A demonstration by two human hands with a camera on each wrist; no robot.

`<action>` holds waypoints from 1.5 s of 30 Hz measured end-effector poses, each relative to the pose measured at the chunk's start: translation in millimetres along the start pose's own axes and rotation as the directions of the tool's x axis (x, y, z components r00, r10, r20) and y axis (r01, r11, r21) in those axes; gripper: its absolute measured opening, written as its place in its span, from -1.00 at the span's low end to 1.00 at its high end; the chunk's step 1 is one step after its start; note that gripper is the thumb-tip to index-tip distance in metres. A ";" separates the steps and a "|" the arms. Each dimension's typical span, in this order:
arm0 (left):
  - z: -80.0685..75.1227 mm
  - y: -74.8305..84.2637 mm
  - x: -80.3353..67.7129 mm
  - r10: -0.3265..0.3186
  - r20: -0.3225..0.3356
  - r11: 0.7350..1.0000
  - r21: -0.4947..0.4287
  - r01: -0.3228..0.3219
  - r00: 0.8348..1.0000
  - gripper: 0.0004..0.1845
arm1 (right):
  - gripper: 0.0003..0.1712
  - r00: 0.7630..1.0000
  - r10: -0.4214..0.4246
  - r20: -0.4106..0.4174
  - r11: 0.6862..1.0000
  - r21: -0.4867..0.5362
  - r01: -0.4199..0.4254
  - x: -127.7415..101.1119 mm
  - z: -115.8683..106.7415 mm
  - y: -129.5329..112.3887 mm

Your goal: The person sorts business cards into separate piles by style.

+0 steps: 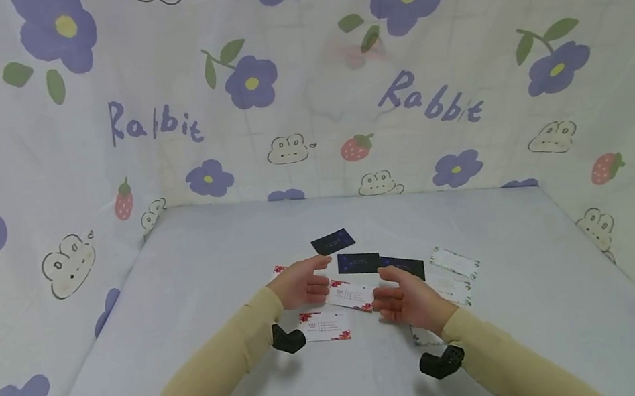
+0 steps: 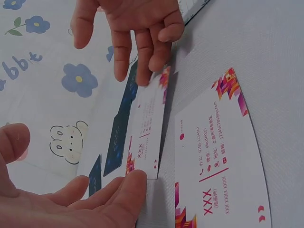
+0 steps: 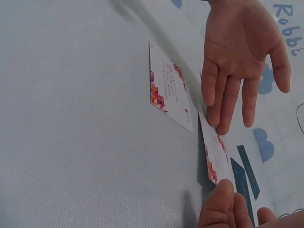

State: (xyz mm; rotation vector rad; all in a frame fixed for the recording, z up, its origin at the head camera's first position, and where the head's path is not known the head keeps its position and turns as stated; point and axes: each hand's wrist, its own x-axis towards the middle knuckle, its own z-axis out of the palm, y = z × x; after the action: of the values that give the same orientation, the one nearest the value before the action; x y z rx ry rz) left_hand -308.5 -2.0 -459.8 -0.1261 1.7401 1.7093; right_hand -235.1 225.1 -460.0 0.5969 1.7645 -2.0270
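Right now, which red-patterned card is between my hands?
The middle card, with your left hand at one end and right hand at the other. The near card lies closer to you; your left hand partly hides the far card.

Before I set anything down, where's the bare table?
Free: the table left of the left sleeve; behind the farthest dark card, up to the backdrop; right of the green-bordered cards. Crowded: the middle, with red-trimmed cards, other dark cards, left grip and right grip.
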 end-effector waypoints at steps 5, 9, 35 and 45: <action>-0.7 -1.8 -0.4 0.013 0.010 1.000 -0.018 -0.013 1.000 -0.33 | -0.18 0.999 -0.011 -0.038 0.999 0.030 0.012 5.9 3.4 -4.4; -1.1 -3.0 -1.7 0.028 0.015 0.999 -0.034 -0.027 1.000 -0.34 | -0.19 0.999 -0.017 -0.049 0.999 0.036 0.019 8.2 7.5 -7.5; -2.3 -10.1 -2.3 -0.016 -0.076 0.978 -0.210 -0.001 0.997 -0.33 | -0.26 0.990 -0.034 -0.136 0.985 -0.170 0.010 23.9 18.8 1.2; -4.0 -8.1 -6.4 0.002 -0.061 0.981 -0.196 -0.014 0.998 -0.34 | -0.24 0.986 -0.049 -0.157 0.984 -0.178 0.020 25.8 16.3 1.7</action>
State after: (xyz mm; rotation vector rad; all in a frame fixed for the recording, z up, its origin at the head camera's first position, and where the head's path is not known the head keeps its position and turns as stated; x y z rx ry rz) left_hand -301.0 -9.2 -463.6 -0.2615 1.6129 1.8983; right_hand -256.8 208.4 -473.7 0.6945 2.0356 -1.8640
